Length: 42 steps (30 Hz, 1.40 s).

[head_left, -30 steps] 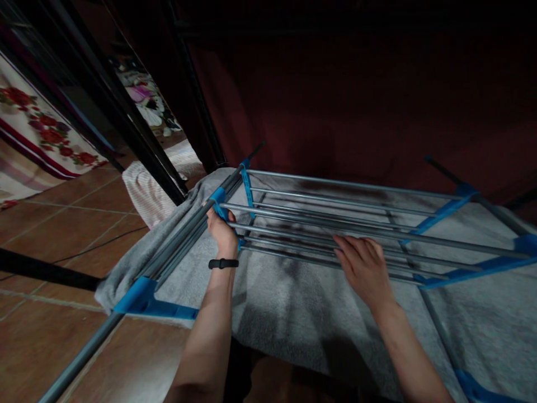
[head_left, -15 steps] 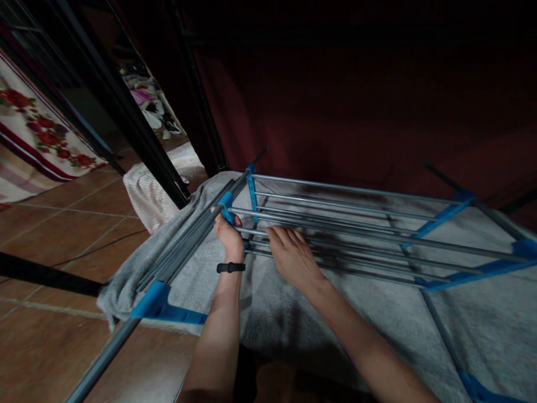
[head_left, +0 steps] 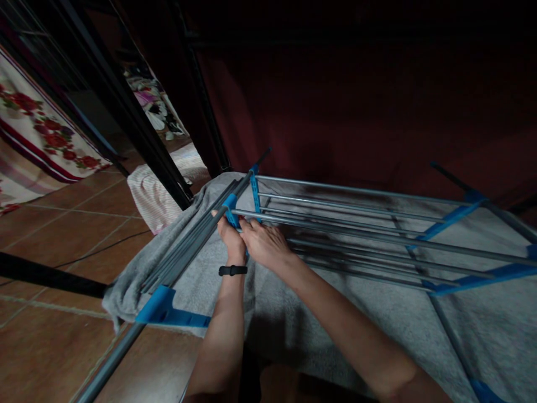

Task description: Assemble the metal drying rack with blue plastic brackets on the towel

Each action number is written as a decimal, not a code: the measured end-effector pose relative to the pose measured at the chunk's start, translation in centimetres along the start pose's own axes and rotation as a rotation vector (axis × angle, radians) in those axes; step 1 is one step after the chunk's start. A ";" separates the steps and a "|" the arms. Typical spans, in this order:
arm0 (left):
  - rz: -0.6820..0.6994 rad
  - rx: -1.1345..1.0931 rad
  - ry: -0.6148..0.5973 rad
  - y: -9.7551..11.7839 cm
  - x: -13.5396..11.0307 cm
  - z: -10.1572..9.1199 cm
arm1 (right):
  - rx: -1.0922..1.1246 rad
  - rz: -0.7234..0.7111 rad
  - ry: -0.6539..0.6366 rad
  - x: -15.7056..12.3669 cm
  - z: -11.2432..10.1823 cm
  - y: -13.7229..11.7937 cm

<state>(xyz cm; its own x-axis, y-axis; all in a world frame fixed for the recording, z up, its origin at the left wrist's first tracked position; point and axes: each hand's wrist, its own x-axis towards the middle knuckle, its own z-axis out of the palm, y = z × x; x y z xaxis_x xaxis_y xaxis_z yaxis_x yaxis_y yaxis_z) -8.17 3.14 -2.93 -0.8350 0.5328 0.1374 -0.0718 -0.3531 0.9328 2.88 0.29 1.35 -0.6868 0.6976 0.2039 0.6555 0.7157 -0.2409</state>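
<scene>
A partly assembled drying rack of grey metal rods and blue plastic brackets lies on a grey blanket. My left hand, with a black band on its wrist, is closed around a blue bracket on the rack's left side tube. Right beside it, my right hand has its fingers curled over the end of a thin rod where it meets that bracket. The fingers hide the joint itself. A second blue bracket holds rod ends farther back. The right ends of the rods meet a long blue bracket.
Several loose grey rods lie along the left tube. Nearer me, another blue bracket juts from that tube. Black metal posts stand at left, over a tiled floor. A dark red panel rises behind the rack.
My right hand has slid left along the rod, up against my left hand and the bracket. The left hand keeps its hold. The whole view has shifted slightly.
</scene>
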 end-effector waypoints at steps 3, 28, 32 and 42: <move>-0.088 -0.070 0.024 0.0 0.1 0.1 | 0.001 0.002 -0.008 0.2 0.1 0.2; -0.034 -0.128 -0.070 -0.3 0.3 -0.1 | 0.111 -0.024 -0.039 0.4 0.2 0.9; -0.025 -0.112 -0.047 -1.0 0.6 -0.4 | 0.131 -0.005 -0.045 0.7 0.7 1.1; -0.034 -0.153 0.020 -1.8 0.9 -0.5 | 0.179 -0.001 -0.031 1.1 1.0 1.5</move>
<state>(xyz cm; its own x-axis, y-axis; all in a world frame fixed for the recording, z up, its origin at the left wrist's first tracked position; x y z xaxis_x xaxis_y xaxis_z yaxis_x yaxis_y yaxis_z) -9.06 3.83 -4.69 -0.8415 0.5314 0.0980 -0.1813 -0.4486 0.8751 2.77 2.13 0.29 -0.6983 0.6940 0.1755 0.5906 0.6970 -0.4067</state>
